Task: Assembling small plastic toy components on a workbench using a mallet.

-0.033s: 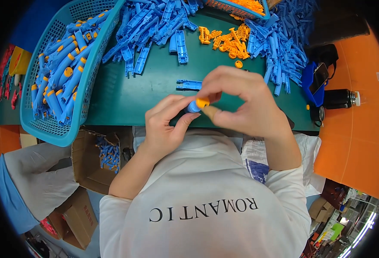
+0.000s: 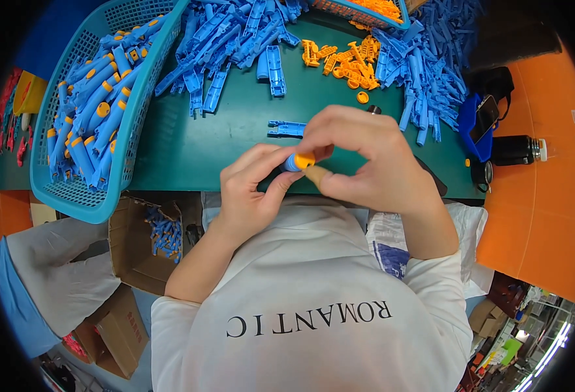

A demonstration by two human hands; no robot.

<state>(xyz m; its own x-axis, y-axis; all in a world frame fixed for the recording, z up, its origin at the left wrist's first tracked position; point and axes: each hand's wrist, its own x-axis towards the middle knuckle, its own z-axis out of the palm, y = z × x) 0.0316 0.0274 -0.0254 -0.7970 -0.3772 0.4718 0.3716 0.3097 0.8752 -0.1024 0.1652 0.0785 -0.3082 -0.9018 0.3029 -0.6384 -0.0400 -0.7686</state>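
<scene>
My left hand (image 2: 253, 186) is closed round a blue plastic tube (image 2: 290, 164), its thumb and fingertips pinching the sides. At the tube's right end sits a round orange cap (image 2: 305, 160). My right hand (image 2: 372, 153) has thumb and curled forefinger at this cap, gripping its edge; the thumb tip has a yellowish covering. The rest of the tube is hidden inside my left hand. Just beyond my fingers, an open blue half-shell (image 2: 286, 129) lies on the green table (image 2: 235, 140).
A blue basket (image 2: 108, 202) of orange-tipped blue tubes stands at left. Blue shells (image 2: 228, 32) and orange parts (image 2: 352, 65) are heaped at the back, with more blue shells (image 2: 424, 85) at right. A black bottle (image 2: 516, 149) lies at the right edge. An open carton (image 2: 127, 248) stands below left.
The orange cap has turned and now sits straighter against the tube's end. My right hand has shifted slightly downward, uncovering a small dark cylinder behind it. My left hand has stayed put.
</scene>
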